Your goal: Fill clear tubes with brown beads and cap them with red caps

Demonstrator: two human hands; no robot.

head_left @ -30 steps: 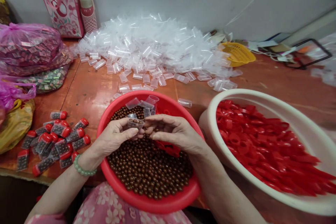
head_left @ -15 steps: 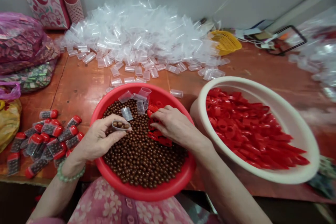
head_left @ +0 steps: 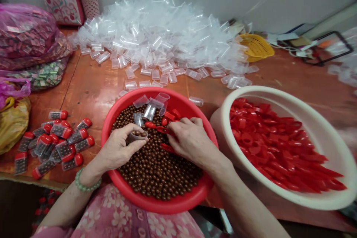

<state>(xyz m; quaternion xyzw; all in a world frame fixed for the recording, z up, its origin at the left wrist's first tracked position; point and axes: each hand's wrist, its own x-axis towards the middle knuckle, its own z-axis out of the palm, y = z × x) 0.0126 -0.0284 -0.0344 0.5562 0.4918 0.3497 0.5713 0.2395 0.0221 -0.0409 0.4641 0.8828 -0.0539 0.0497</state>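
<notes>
My left hand (head_left: 122,148) grips a small clear plastic tube (head_left: 138,134), its open end up, with brown balls showing inside. It hovers over the left side of a red basin (head_left: 164,208) filled with loose brown balls (head_left: 161,178). My right hand (head_left: 192,139) is in the basin's right side, fingers curled round a red plastic cap (head_left: 160,129); its fingertips are partly hidden. Other red caps (head_left: 169,115) lie close to those fingers. Several empty clear tubes (head_left: 149,112) rest on the balls near the far rim.
Right of the basin stands a white tub (head_left: 227,137) of red plastic parts (head_left: 273,145). Filled, red-capped tubes (head_left: 64,148) lie at left. A heap of clear tubes (head_left: 167,37) covers the back, beside a yellow basket (head_left: 256,46). Bulging bags (head_left: 28,37) sit far left.
The view has shifted, so most things appear farther right. My right fingers have drawn a red cap toward the left tube and spread the other caps. My left hand keeps its tube.
</notes>
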